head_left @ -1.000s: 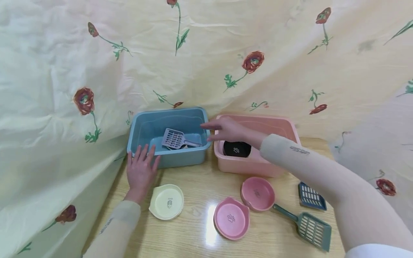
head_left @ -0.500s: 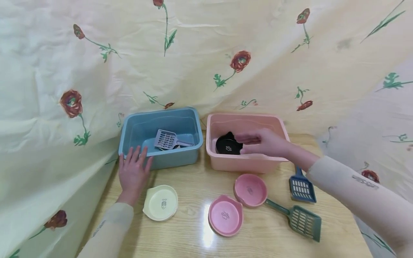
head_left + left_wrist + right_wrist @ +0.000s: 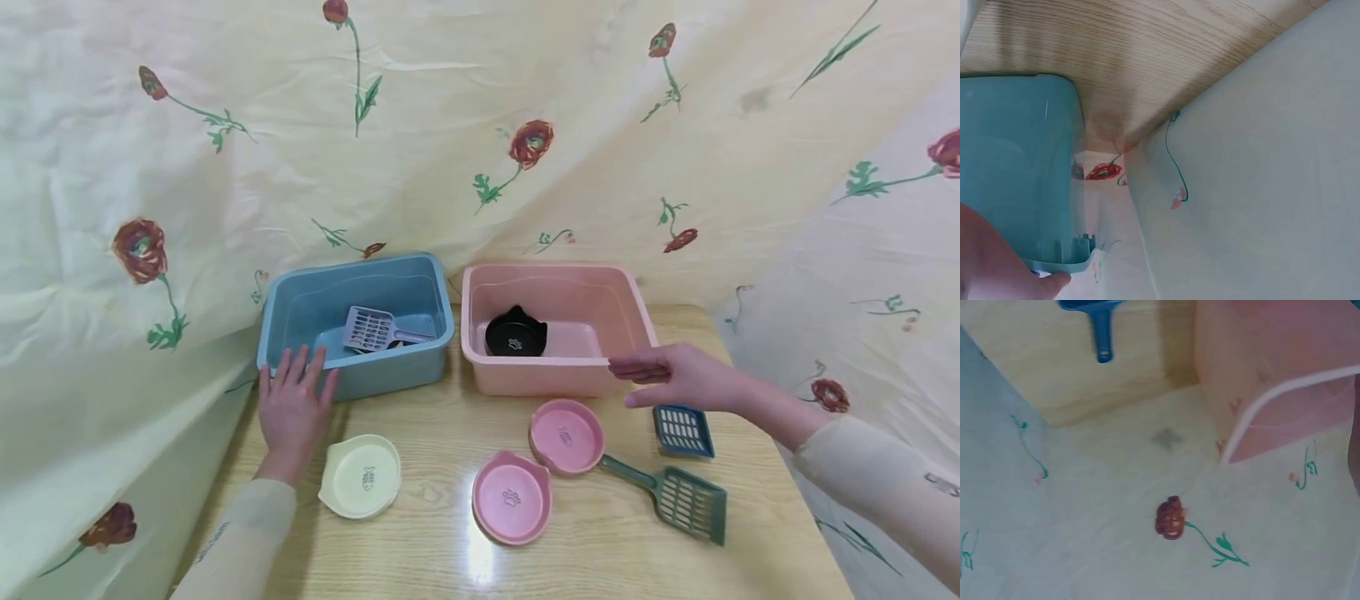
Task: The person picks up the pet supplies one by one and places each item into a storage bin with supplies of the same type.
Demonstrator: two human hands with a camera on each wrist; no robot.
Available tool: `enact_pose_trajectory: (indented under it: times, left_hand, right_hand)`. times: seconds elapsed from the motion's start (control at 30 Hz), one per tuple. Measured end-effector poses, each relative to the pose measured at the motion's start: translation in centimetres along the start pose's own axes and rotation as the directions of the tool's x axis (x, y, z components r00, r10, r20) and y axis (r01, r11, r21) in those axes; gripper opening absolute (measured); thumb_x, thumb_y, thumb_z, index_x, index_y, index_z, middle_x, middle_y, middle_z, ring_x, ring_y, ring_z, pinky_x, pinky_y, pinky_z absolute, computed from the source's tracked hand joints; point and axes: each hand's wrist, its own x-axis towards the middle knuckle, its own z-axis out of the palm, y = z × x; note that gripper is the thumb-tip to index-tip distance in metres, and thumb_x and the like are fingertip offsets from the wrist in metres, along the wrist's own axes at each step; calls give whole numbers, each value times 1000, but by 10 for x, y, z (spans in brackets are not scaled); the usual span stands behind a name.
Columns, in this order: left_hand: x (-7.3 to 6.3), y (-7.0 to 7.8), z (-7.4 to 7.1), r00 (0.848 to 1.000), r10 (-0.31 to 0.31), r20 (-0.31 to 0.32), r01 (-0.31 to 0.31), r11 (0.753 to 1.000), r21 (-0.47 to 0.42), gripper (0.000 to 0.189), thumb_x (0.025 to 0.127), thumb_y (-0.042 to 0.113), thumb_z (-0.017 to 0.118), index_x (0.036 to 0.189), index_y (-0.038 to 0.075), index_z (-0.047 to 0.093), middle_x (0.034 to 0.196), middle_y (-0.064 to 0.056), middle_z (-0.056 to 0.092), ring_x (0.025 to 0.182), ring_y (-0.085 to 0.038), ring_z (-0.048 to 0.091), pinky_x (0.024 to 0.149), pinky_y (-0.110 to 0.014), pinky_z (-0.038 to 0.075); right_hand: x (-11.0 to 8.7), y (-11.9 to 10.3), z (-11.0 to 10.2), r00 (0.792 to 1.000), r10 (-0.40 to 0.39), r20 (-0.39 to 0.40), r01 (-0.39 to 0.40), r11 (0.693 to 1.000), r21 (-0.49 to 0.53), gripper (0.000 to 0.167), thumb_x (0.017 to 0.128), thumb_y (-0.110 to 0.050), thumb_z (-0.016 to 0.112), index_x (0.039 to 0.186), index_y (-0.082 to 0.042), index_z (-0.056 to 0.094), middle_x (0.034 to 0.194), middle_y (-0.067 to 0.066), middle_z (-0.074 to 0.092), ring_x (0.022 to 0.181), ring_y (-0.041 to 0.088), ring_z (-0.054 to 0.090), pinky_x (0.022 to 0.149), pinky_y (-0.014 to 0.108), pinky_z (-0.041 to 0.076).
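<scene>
My left hand (image 3: 288, 421) rests its spread fingers on the front-left rim of the blue bin (image 3: 397, 377). In the left wrist view the same hand (image 3: 994, 262) touches the bin's rim. A lilac slotted litter scoop (image 3: 372, 333) lies inside that bin, over something mostly hidden. Beside it stands the pink bin (image 3: 525, 380), which contains a black cat-eared bowl (image 3: 516, 336) with a paw print. Its fingers straight and holding nothing, my right hand (image 3: 686, 379) hovers by the pink bin's front-right corner. Under it lies a navy scoop (image 3: 684, 431), its handle hidden in the head view.
Two pink cat-eared bowls (image 3: 512, 498) sit in front of the pink bin. A dark green scoop (image 3: 660, 483) lies to their right. Near my left wrist is a cream bowl (image 3: 362, 477). Flowered cloth (image 3: 420, 167) hangs behind and beside the wooden table (image 3: 420, 550).
My right hand has moved right, from between the two bins across the pink bin to its front-right corner. The head view has shifted. My left hand stays on the blue rim.
</scene>
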Motion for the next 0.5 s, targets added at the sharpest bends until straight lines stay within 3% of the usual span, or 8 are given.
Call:
enact_pose_trajectory:
  times: [0.1, 0.27, 0.37, 0.43, 0.5]
  left_hand:
    - [-1, -1, 0, 1000, -1, -8, 1, 1000, -3, 55, 107, 42, 63, 154, 14, 58, 156, -19, 56, 151, -43, 44, 130, -62, 19]
    - [-1, -1, 1, 1000, 0, -8, 0, 1000, 0, 55, 107, 41, 63, 154, 14, 58, 156, -20, 56, 152, -43, 43, 131, -62, 19]
    - [0, 0, 0, 1000, 3, -14, -3, 1000, -6, 55, 106, 40, 64, 154, 14, 57, 156, -20, 56, 151, -43, 45, 130, -63, 19]
    - [0, 1, 0, 1000, 3, -13, -3, 1000, -10, 55, 106, 39, 64, 155, 13, 57, 156, -20, 56, 151, -43, 45, 130, -63, 19]
    - [0, 2, -1, 1000, 1, -11, -1, 1000, -14, 55, 106, 39, 64, 155, 13, 57, 156, -20, 56, 151, -43, 44, 130, -62, 19]
  right_hand:
    - [-11, 11, 11, 1000, 5, -7, -5, 996, -91, 68, 94, -34, 84, 146, 3, 62, 143, 19, 68, 130, 37, 67, 103, 42, 59]
    - [-24, 29, 35, 999, -24, -43, 13, 967, -254, 74, 91, -48, 84, 146, -4, 65, 143, 13, 69, 124, 29, 71, 99, 42, 61]
    - [-31, 41, 47, 997, -67, -48, 49, 953, -298, 76, 88, -48, 87, 147, -4, 65, 138, 15, 72, 98, 12, 73, 87, 35, 61]
    - [-35, 48, 54, 994, -102, -46, 83, 947, -309, 76, 87, -44, 89, 146, -4, 65, 134, 15, 74, 82, 1, 64, 80, 31, 59]
    - [-38, 56, 60, 988, -145, -42, 124, 938, -323, 75, 86, -39, 91, 145, -1, 65, 132, 15, 75, 76, -1, 59, 77, 30, 57]
